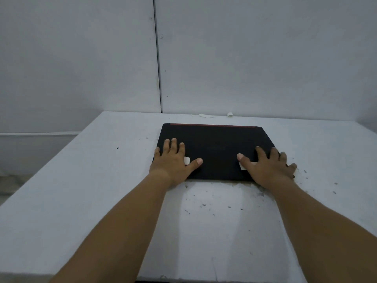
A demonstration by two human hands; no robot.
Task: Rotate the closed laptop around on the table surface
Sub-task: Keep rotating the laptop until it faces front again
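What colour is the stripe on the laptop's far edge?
Red, along the closed black laptop's far edge, in the head view.

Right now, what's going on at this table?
A person has both hands flat on a closed black laptop lying on a white table. The left hand covers its near left corner, and the right hand its near right corner, with fingers spread. The laptop's red-trimmed edge faces the wall. It sits square to the person; no turn is visible yet.

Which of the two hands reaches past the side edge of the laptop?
The right hand: its outer fingers hang over the laptop's right edge. The left hand lies almost wholly on the lid.
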